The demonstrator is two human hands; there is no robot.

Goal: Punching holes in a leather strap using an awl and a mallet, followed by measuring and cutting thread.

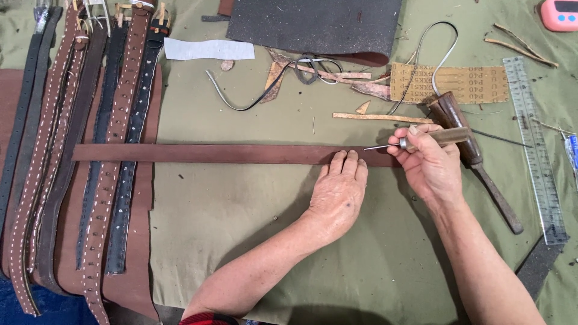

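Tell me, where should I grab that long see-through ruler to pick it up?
Grip the clear ruler by its long edges near the middle, coming from above. It lies flat on the green cloth, and its far right side looks free; a wooden-handled tool lies left.

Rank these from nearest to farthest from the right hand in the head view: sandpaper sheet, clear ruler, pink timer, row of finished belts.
1. Sandpaper sheet, just above the right hand.
2. Clear ruler, to its right.
3. Pink timer, top right corner.
4. Row of finished belts, far left.

Leather workshop: finished belts (pixel 90 150), offcut scraps (pixel 337 75), sandpaper (pixel 451 84), ruler (pixel 533 150) on bench.
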